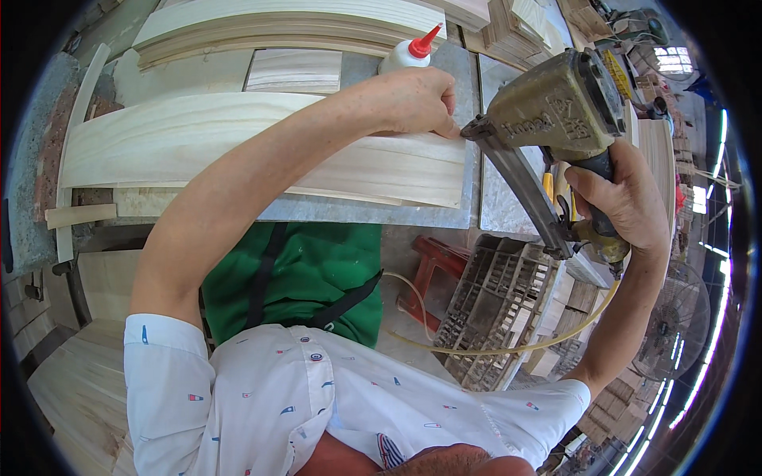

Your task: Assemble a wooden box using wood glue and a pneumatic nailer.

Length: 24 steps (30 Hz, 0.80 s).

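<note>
My right hand (627, 190) is wrapped round the black grip of a brass-coloured pneumatic nail gun (548, 107). The gun's long magazine slants down toward me. Its nose is close to the right end of a long, pale wooden board (317, 163) on the bench. My left hand (425, 103) reaches across that board and is closed at its right end, one digit pointing down beside the gun's nose. Part of its grip is hidden by the hand itself. Just beyond the left hand stands a white glue bottle (407, 54) with a red nozzle.
Stacked boards (294, 32) lie along the bench's far side, beside a short wooden piece (294, 70). A yellow air hose (540, 347) runs below the gun. Under the bench edge are a red stool (432, 274) and a grey slotted crate (496, 305). A fan (671, 321) is at right.
</note>
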Available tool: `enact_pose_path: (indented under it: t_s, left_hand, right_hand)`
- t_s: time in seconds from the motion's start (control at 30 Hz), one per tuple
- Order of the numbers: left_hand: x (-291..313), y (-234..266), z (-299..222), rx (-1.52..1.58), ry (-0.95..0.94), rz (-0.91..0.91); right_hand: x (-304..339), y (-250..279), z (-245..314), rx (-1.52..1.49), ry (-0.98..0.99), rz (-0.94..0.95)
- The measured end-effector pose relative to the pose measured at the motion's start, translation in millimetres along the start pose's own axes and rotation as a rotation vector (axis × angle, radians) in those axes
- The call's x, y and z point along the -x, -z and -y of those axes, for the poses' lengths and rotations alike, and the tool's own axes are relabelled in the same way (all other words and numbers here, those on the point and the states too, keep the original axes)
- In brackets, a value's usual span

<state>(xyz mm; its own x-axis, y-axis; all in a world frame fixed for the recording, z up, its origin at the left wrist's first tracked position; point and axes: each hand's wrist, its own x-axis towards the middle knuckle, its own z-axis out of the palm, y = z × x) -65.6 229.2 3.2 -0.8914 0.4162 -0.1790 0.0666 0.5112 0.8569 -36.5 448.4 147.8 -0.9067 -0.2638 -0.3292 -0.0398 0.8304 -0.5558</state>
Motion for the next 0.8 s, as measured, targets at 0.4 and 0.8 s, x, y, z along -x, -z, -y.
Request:
enact_pose_path:
  t_s: [0.4, 0.8]
  left_hand:
    - [-0.5, -0.8, 4.5, -0.022, -0.009, -0.046]
    - [-0.5, -0.1, 6.9, -0.025, -0.018, -0.033]
  right_hand:
    - [26.9, -3.4, -4.1, -0.127, -0.010, -0.017]
    - [27.0, -13.3, -3.5, -0.094, -0.055, -0.019]
